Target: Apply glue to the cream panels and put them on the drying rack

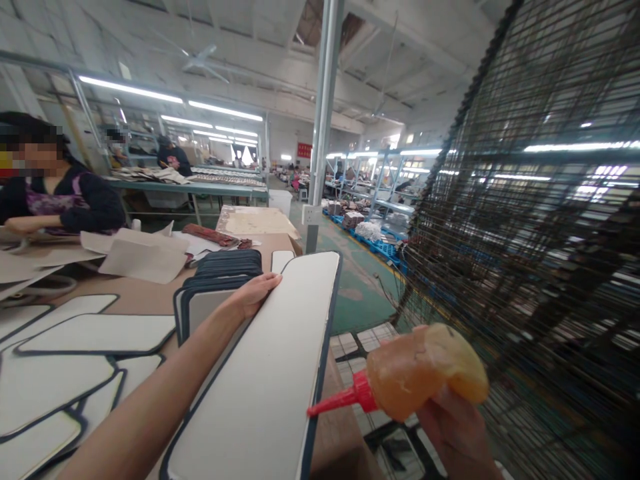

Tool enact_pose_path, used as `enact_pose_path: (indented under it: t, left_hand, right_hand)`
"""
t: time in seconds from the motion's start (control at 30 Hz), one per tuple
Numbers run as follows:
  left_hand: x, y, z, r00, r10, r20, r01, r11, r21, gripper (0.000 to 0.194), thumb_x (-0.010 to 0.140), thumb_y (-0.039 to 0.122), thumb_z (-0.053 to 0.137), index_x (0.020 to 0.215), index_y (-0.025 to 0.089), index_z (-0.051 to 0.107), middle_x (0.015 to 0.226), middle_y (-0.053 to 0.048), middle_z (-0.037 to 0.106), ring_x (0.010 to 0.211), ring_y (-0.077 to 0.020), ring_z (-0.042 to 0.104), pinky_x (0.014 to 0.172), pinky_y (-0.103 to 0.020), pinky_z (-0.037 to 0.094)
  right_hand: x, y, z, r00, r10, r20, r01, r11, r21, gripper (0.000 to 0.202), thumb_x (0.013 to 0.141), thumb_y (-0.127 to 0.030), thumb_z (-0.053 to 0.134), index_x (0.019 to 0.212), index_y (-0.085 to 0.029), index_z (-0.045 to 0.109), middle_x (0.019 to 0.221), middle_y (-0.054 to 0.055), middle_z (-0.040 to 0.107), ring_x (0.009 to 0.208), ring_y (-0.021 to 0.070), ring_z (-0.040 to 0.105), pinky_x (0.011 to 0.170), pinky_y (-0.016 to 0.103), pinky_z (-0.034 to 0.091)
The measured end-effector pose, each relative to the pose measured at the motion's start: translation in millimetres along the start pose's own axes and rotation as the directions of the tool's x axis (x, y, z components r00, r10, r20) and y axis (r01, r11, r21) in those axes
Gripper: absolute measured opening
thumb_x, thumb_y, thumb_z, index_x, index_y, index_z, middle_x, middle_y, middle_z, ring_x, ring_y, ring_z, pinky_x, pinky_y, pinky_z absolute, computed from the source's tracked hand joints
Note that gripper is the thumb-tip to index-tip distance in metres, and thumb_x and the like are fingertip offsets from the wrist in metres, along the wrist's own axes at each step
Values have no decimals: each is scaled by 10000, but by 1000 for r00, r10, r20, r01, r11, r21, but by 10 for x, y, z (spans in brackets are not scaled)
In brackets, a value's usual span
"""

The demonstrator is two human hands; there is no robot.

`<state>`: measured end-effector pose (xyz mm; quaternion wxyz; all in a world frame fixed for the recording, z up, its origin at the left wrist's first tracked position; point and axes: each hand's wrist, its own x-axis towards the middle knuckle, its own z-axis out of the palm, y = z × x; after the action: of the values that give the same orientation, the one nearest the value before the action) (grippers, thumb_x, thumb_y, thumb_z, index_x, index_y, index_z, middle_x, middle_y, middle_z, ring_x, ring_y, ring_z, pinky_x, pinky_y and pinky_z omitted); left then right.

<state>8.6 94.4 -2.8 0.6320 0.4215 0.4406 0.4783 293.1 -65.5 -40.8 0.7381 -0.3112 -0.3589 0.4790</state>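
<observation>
My left hand point(257, 291) pinches the upper left edge of a long white panel point(270, 353) with a dark blue border, which is tilted up from the table. In my right hand point(453, 413) is a soft bottle point(425, 370) of amber liquid with a red nozzle. The nozzle's tip touches, or nearly touches, the panel's right edge. My right fingers are partly hidden behind the bottle. Behind my left hand stands a stack of dark-edged panels point(225, 267).
More white panels point(95, 333) overlap on the table at left, below paper sheets point(145, 257). A person point(65, 193) sits at far left. A metal post point(323, 120) rises beyond the table. Wire mesh point(540, 200) fills the right side.
</observation>
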Motion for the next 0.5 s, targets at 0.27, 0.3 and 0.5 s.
enact_pose_path:
  t: [0.27, 0.3, 0.5]
  left_hand:
    - [115, 60, 63, 1000, -8, -1, 8, 1000, 11, 121, 874, 176, 494, 867, 146, 612, 515, 36, 644, 467, -104, 584, 501, -209, 423]
    - [133, 65, 58, 1000, -8, 0, 8, 1000, 7, 104, 869, 168, 509, 860, 142, 609, 514, 32, 641, 468, -108, 586, 499, -208, 432]
    - [245, 84, 10, 1000, -19, 13, 20, 1000, -22, 125, 738, 160, 712, 754, 127, 592, 530, -10, 637, 469, -162, 611, 463, -248, 490]
  right_hand:
    - [-13, 30, -126, 999, -12, 47, 13, 1000, -15, 476, 617, -480, 760, 1035, -269, 676, 850, 97, 740, 825, 325, 699, 804, 495, 553]
    - [-18, 13, -122, 999, -12, 50, 13, 1000, -15, 485, 614, -479, 762, 1045, -274, 672, 865, 95, 739, 841, 325, 697, 811, 493, 551]
    - [-54, -109, -60, 994, 50, 99, -43, 996, -73, 586, 608, -511, 759, 1136, -293, 626, 933, 101, 736, 915, 341, 683, 837, 508, 538]
